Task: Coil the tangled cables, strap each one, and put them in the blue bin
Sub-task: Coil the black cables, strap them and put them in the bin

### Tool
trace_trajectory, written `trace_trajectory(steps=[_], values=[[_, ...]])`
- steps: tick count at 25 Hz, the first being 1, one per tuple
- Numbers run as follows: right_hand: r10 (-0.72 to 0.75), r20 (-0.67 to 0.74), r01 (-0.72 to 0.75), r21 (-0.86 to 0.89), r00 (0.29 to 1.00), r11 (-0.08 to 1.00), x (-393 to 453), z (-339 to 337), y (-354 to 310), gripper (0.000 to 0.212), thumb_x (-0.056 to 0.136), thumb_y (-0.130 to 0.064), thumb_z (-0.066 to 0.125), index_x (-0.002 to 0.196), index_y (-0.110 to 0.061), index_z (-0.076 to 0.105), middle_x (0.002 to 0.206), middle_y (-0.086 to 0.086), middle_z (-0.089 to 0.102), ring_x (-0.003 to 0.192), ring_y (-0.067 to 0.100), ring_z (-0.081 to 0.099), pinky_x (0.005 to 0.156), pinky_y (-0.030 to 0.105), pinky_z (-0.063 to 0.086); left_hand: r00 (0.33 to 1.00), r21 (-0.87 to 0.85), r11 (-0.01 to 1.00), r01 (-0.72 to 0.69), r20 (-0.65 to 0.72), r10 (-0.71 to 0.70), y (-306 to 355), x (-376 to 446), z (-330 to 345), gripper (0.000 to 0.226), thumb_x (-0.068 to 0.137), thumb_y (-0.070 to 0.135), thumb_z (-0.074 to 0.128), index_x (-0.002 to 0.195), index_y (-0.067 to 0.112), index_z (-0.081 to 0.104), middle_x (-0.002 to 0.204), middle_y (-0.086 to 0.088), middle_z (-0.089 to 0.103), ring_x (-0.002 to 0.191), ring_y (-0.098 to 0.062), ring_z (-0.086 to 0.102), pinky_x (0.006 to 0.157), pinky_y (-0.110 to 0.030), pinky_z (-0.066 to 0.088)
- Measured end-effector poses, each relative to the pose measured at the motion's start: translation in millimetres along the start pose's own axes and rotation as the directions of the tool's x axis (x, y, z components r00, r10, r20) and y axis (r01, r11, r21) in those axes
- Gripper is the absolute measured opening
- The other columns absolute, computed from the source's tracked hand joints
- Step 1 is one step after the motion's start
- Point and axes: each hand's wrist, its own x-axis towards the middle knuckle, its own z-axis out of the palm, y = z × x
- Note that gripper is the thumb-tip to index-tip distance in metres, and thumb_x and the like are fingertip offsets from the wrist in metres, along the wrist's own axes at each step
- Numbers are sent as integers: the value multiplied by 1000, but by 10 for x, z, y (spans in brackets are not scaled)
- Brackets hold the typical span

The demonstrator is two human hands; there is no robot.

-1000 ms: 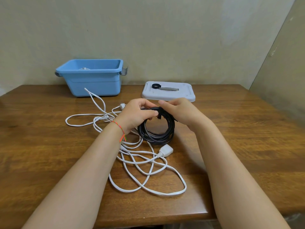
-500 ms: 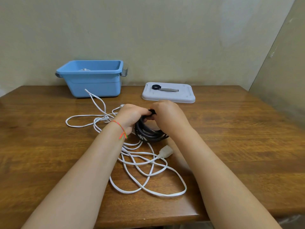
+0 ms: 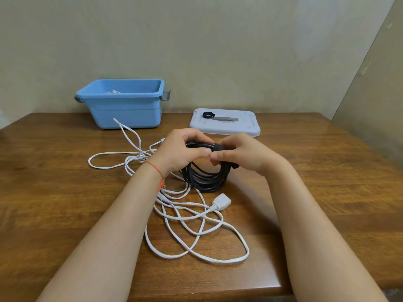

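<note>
Hands lifted the black coil point(image 3: 206, 178) upright again; left hand point(image 3: 181, 152) and right hand point(image 3: 244, 153) pinch its strap. White cable point(image 3: 192, 227) below the fingers looks untouched, blue bin point(image 3: 125, 105) waits beyond.

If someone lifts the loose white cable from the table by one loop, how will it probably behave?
The white cable lies in loose, crossing loops, so it would probably hang floppy and drag. Its plug may swing or catch.

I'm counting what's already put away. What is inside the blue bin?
Over the rim of the blue bin, only a small bit of white cable shows near its left side. The front wall covers the rest of the inside, so its full contents cannot be seen.
</note>
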Motion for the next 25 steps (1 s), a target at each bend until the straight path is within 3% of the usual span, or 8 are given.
trace_trajectory(steps=[3, 8, 10, 14, 16, 18, 21, 25], values=[[6, 78, -15, 121, 997, 992, -1, -29, 49, 28, 98, -41, 56, 98, -19, 74, 90, -2, 76, 82, 7, 68, 74, 25, 45, 999, 24, 998, -50, 4, 49, -9, -2, -5, 22, 85, 16, 76, 95, 36, 73, 96, 15, 71, 100, -3, 63, 94, -30, 48], [19, 202, -109, 445, 979, 889, 85, -52, 230, 34, 100, -36, 53, 104, -8, 72, 94, 12, 71, 92, 23, 66, 89, 39, 52, 988, 83, 985, -150, -31, 153, -42, 33, 86, 23, 84, 11, 75, 96, 31, 72, 100, 8, 66, 99, -6, 61, 92, -27, 48], [-16, 189, -81, 495, 982, 865, 106, -42, 264, 33, 100, -34, 53, 104, -7, 72, 90, 11, 69, 88, 22, 65, 83, 34, 52, 981, 100, 978, -181, -57, 187, -58, 50, 109, 22, 84, 10, 74, 96, 28, 72, 99, 8, 65, 100, -8, 60, 91, -27, 48], [9, -16, 1, 565, 1000, 825, 158, 34, 240, 27, 99, -24, 57, 104, -3, 72, 88, 10, 71, 85, 20, 67, 83, 29, 53, 942, 262, 947, -184, -228, 246, -44, 101, 170, 29, 85, 14, 74, 108, 30, 72, 112, 10, 66, 114, -11, 53, 97, -21, 39], [84, -149, 21, 591, 985, 806, 210, 81, 196, 24, 96, -24, 61, 100, -4, 73, 92, 9, 75, 91, 23, 70, 88, 33, 53, 932, 299, 945, -129, -289, 219, 19, 182, 124, 37, 87, 16, 72, 122, 26, 68, 125, 4, 61, 121, -13, 48, 104, -24, 37], [128, -226, 41, 619, 966, 784, 326, 85, 58, 21, 94, -23, 65, 95, -5, 74, 91, 9, 76, 88, 23, 70, 81, 30, 54, 925, 332, 940, -82, -324, 196, 95, 329, -81, 37, 89, 17, 67, 126, 23, 66, 128, 1, 59, 123, -16, 45, 107, -26, 33], [99, -295, 71, 514, 951, 855, 680, 66, -267, 16, 93, -21, 67, 88, -7, 74, 87, 14, 74, 76, 20, 65, 68, 32, 49, 919, 416, 909, 8, -361, 157, 51, 538, -545, 35, 89, 13, 60, 123, 22, 66, 124, -2, 58, 123, -21, 42, 105, -26, 30], [49, -357, 90, 361, 933, 928, 1336, 75, -751, 27, 96, -23, 63, 100, 3, 71, 90, 21, 72, 77, 21, 60, 68, 31, 45, 925, 542, 815, 206, -380, 19, -308, 717, -1147, 50, 90, 8, 51, 140, 15, 49, 137, -9, 51, 130, -29, 40, 110, -38, 31]])
